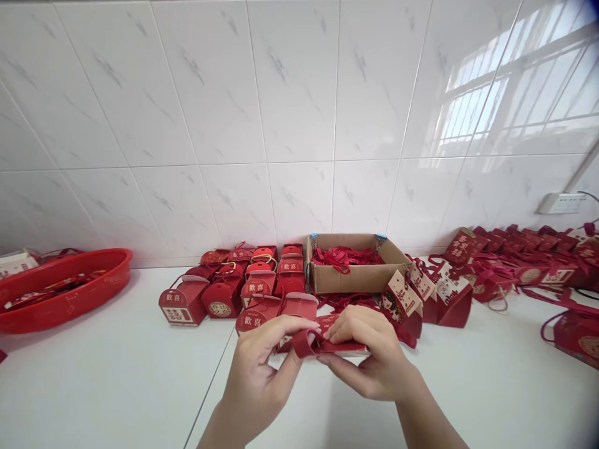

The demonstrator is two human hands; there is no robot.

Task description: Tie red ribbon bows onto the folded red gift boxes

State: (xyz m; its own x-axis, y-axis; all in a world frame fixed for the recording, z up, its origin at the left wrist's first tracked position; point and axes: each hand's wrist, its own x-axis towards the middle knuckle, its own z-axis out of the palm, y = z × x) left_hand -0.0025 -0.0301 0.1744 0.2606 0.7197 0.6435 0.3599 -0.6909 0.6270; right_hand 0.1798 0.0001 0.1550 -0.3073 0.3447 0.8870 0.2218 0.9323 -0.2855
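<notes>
A loop of red ribbon [305, 343] is pinched between the fingers and thumb of my left hand [264, 362]. My right hand [369, 352] grips a flattish red box piece [349, 348] with its thumb below and fingers on top. Both hands meet at the ribbon, above the white table, and partly cover the piece. Directly behind them stand red gift boxes with pale lettering [253, 318], and several more are lined up further back.
A cardboard box [355, 279] of red ribbons sits by the tiled wall. Printed boxes [452, 296] stand right of it. A red basin [100, 290] is at far left; many red boxes [528, 255] crowd the far right. The white table [116, 380] has a seam.
</notes>
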